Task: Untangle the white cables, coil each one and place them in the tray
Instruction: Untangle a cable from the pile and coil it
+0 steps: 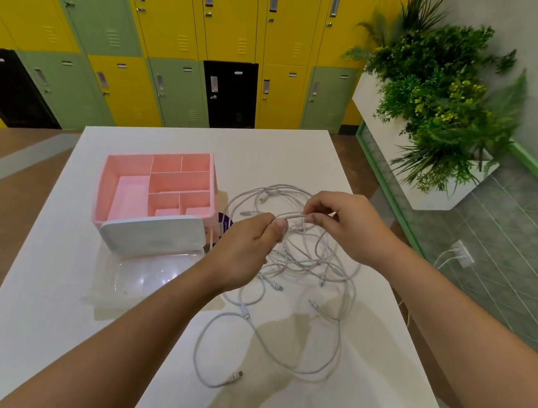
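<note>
Fingers first: what have they got?

On the left hand (250,249), thumb and fingertips (279,223) pinch one thin white cable strand (294,216). The right hand (344,224) pinches the same strand just beside them.

And further out?

Below both grips the tangle of white cables (303,271) sprawls back toward the wrists on the white table (43,276). The pink plastic compartment tray (105,187) stands beyond the left knuckles, with no cable inside.

Which step, then?

Untangling, barely begun, I'd judge. Next, that strand needs following to a plug and drawing out through the loops.
</note>
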### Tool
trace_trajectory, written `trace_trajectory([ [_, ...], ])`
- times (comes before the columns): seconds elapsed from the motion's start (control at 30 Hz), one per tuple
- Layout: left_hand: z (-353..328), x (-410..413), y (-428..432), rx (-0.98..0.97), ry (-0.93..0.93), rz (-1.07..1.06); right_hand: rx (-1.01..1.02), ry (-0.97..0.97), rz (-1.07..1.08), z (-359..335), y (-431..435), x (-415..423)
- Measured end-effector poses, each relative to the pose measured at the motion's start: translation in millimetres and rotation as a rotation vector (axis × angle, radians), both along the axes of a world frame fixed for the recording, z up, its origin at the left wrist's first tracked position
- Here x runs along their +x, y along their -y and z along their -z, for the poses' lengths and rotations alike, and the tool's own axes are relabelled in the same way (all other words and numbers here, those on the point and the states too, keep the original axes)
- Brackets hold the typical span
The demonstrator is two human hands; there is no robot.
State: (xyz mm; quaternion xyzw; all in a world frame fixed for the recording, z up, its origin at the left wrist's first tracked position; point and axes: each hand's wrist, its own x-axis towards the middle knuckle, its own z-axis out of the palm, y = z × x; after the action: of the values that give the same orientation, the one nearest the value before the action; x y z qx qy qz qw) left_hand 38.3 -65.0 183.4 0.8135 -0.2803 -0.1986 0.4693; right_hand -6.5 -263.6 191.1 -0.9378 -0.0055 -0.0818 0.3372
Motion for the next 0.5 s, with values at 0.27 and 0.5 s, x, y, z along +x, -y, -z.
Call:
trace_trajectory([
  [0.27, -11.0, 1.5, 0.3, -0.283, -0.452, -0.043, 0.13, -0.08, 0.246, 25.1, 10.8, -0.3],
  [0.5, -10.8, 6.9, 9.8, -0.395, -0.509, -0.047, 0.228, -0.181, 0.362, 41.5, -36.3, -0.6],
])
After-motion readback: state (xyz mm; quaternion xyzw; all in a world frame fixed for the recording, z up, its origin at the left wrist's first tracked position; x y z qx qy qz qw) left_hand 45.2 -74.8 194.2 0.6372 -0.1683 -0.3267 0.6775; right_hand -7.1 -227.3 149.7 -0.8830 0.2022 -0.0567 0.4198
